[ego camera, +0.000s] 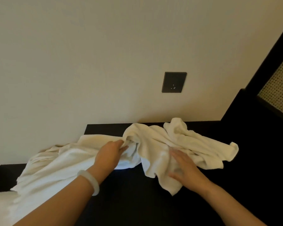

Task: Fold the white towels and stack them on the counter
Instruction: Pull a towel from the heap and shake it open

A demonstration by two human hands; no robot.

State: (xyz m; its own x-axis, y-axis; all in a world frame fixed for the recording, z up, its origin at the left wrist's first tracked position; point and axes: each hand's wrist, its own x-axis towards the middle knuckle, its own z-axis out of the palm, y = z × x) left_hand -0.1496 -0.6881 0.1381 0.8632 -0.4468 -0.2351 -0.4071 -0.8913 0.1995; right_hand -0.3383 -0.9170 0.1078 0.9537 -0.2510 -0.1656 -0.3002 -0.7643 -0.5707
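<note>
I see two white towels on the black counter: left hand pinching a fold of the large towel, right hand pressing straight fingers onto the crumpled towel beneath them.

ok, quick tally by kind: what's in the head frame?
White towels: 2, left towel and right towel, both unfolded; the folds could hide more
Hands: 2, left hand and right hand
Bracelet: 1
Wall socket: 1
Counter: 1
Total: 7
</note>
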